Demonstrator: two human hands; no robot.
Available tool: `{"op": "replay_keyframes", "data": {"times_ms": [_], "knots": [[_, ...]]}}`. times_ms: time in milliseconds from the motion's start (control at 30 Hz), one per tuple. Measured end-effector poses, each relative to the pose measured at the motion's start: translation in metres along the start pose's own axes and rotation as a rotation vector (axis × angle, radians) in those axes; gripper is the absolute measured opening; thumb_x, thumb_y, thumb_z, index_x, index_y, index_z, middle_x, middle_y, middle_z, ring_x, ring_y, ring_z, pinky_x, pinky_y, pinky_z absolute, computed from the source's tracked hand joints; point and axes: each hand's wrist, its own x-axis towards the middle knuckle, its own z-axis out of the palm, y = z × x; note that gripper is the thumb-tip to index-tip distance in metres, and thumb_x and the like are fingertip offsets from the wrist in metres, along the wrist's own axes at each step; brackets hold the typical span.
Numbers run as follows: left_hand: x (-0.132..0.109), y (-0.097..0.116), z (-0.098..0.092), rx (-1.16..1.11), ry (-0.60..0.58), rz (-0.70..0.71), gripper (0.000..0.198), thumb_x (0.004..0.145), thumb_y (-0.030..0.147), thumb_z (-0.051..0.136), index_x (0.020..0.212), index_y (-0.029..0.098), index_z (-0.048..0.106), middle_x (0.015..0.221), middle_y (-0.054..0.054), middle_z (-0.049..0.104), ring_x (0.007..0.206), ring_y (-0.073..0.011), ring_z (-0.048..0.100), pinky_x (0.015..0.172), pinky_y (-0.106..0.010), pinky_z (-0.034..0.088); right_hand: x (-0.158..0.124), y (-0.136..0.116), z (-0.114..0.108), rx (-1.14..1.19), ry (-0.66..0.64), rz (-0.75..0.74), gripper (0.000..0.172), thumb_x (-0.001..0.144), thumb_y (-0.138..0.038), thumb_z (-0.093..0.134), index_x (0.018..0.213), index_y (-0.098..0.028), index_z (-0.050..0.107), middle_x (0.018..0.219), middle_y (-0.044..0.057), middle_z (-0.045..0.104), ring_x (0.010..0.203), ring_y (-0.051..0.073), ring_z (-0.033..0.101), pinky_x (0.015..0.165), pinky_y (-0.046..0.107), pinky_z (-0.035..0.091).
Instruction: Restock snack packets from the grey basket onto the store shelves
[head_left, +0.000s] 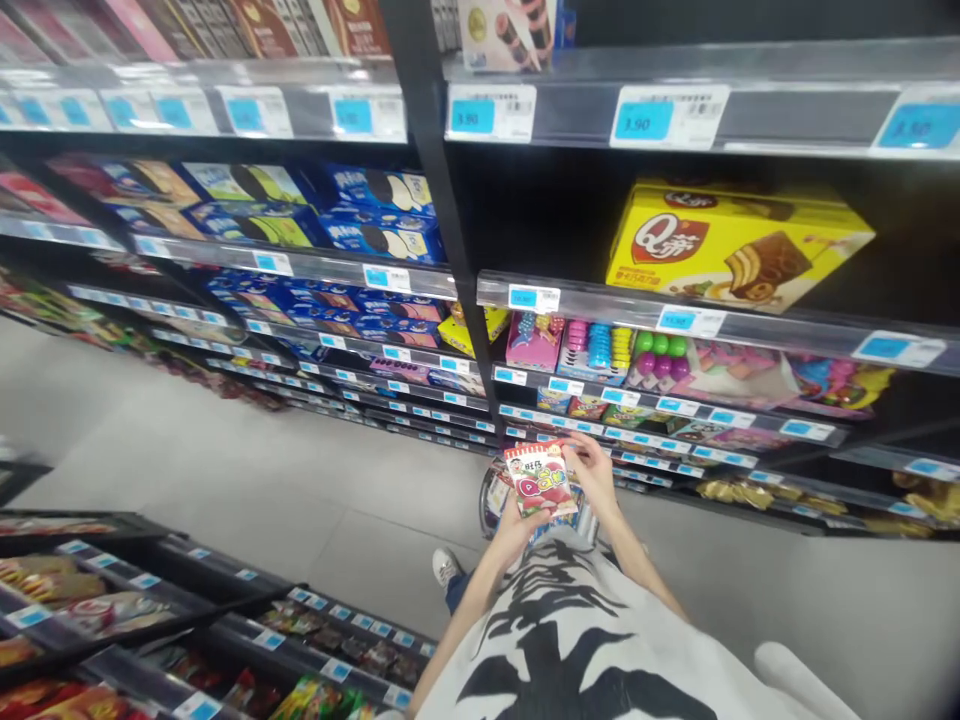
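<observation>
I hold a small red and pink snack packet (538,478) in front of me with both hands. My left hand (517,527) grips its lower edge from below, fingers closed on it. My right hand (594,470) pinches the packet's right side near the top. Right behind the packet sits a round metal basket (491,497) on the floor with more packets in it. My black and white shirt fills the bottom of the view.
Store shelves (675,320) rise ahead with blue price tags: a yellow cake box (731,245) at upper right, blue cookie boxes (375,215) at left, candy packs (600,350) lower down. Another low shelf of snacks (187,620) stands at bottom left. Grey tiled floor runs between.
</observation>
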Motion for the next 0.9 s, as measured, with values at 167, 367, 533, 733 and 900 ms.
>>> {"op": "replay_keyframes", "data": {"times_ms": [167, 367, 533, 733, 900], "knots": [[-0.021, 0.015, 0.015, 0.137, -0.139, -0.113, 0.065, 0.064, 0.044, 0.09, 0.114, 0.011, 0.062, 0.105, -0.017, 0.075, 0.087, -0.0298, 0.076, 0.082, -0.043, 0.062, -0.008, 0.001, -0.007, 0.009, -0.32, 0.236, 0.044, 0.065, -0.059, 0.083, 0.074, -0.017, 0.075, 0.074, 0.004, 0.074, 0.069, 0.022, 0.068, 0.064, 0.031, 0.052], [-0.018, 0.023, 0.018, 0.218, -0.02, -0.027, 0.07, 0.062, 0.046, 0.09, 0.114, 0.014, 0.057, 0.085, -0.009, 0.075, 0.068, -0.0253, 0.075, 0.066, -0.037, 0.063, -0.025, 0.008, 0.004, 0.251, 0.025, 0.227, 0.043, 0.061, -0.059, 0.086, 0.068, -0.018, 0.072, 0.07, 0.003, 0.074, 0.062, 0.021, 0.067, 0.061, 0.031, 0.052], [-0.015, 0.035, 0.024, 0.255, -0.119, 0.022, 0.091, 0.067, 0.041, 0.088, 0.141, 0.013, 0.044, 0.09, -0.009, 0.076, 0.062, -0.0226, 0.074, 0.061, -0.033, 0.062, -0.026, 0.001, 0.003, 0.395, 0.165, 0.271, 0.044, 0.052, -0.054, 0.091, 0.067, -0.019, 0.071, 0.071, 0.006, 0.075, 0.066, 0.026, 0.071, 0.061, 0.035, 0.055], [-0.025, 0.052, 0.035, 0.293, -0.146, 0.092, 0.124, 0.073, 0.031, 0.082, 0.163, 0.02, -0.002, 0.104, -0.009, 0.076, 0.064, -0.0201, 0.074, 0.064, -0.033, 0.063, -0.025, -0.007, 0.008, 0.437, 0.215, 0.332, 0.041, 0.052, -0.048, 0.092, 0.07, -0.017, 0.072, 0.071, 0.006, 0.075, 0.057, 0.024, 0.069, 0.055, 0.033, 0.054], [-0.033, 0.05, 0.028, 0.394, -0.13, 0.116, 0.106, 0.079, 0.025, 0.075, 0.163, 0.014, 0.011, 0.081, -0.004, 0.076, 0.066, -0.0217, 0.075, 0.068, -0.035, 0.064, -0.03, -0.003, 0.013, 0.489, 0.26, 0.368, 0.041, 0.052, -0.046, 0.091, 0.07, -0.017, 0.069, 0.069, 0.005, 0.075, 0.053, 0.022, 0.067, 0.053, 0.033, 0.055]]}}
